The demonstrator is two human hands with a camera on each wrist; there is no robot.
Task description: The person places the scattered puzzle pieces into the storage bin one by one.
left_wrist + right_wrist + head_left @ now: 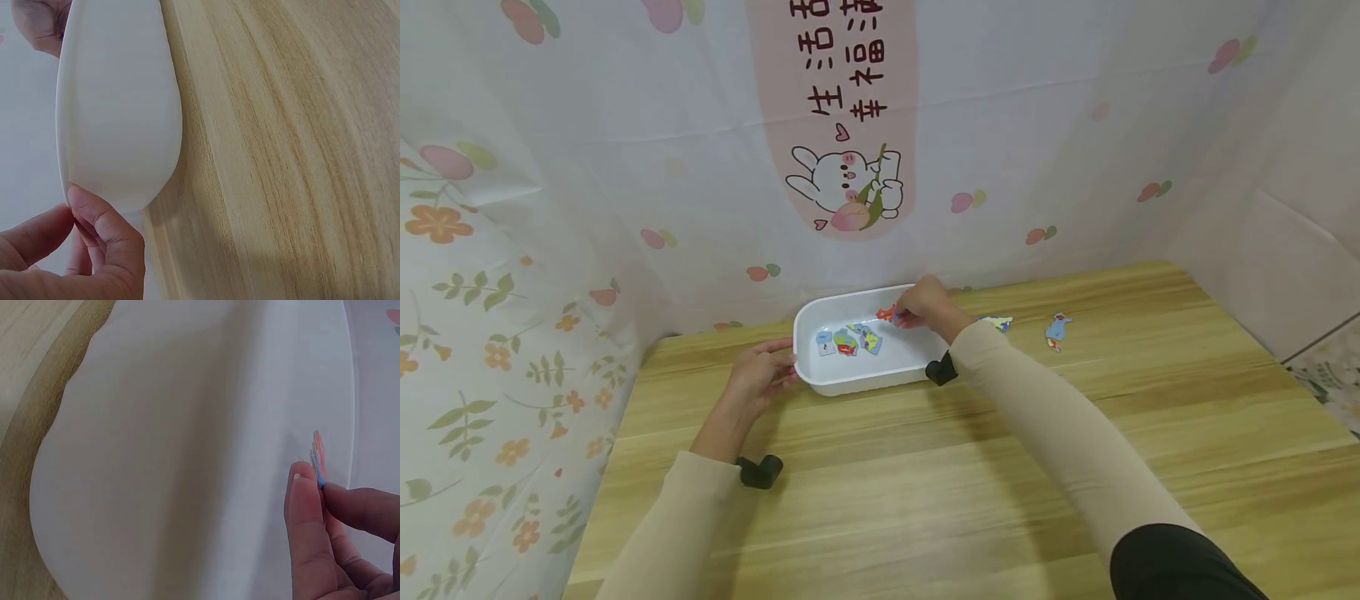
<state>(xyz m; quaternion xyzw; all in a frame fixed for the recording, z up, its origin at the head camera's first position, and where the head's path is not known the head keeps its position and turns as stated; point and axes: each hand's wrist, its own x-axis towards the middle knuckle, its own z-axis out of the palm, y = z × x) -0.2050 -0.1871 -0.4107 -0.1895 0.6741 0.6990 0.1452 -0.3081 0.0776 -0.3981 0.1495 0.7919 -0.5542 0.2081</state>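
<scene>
In the head view a white tray [910,357] stands at the back of the wooden table. My left hand [758,377] is at its left end; the left wrist view shows the thumb and fingers [103,219] pinching the rim. Over the tray's right part, my right hand [927,304] pinches a small flat orange and blue cutout piece [886,314] between thumb and fingertips. The same piece [319,459] appears edge-on in the right wrist view. Several flat colourful cutout pieces [846,342] lie inside the tray, in its left and middle part.
Right of the tray, a cutout piece [997,323] lies partly hidden behind the right forearm. Farther right on the table [880,483] is a blue piece [1057,327] with a red and white part below it. A printed cloth [700,167] hangs behind the table.
</scene>
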